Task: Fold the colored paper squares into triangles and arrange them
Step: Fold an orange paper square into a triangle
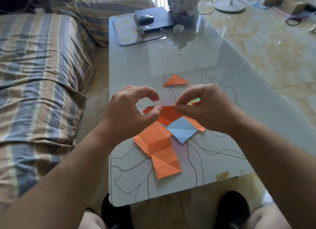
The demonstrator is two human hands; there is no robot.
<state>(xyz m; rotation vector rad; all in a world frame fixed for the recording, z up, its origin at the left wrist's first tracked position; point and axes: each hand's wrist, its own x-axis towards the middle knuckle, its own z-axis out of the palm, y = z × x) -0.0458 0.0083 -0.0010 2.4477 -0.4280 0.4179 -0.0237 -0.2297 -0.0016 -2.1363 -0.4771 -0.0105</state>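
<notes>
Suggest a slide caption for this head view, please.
Both hands, left and right, pinch an orange paper above loose squares.

Striped sofa [42,71], glass table [196,61], tiled floor [273,45]

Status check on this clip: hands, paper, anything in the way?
Left hand and right hand both pinch the orange sheet, held above the pile. One orange triangle done, set farther back. Blue square and more orange squares wait unfolded. Nothing in the way.
</notes>
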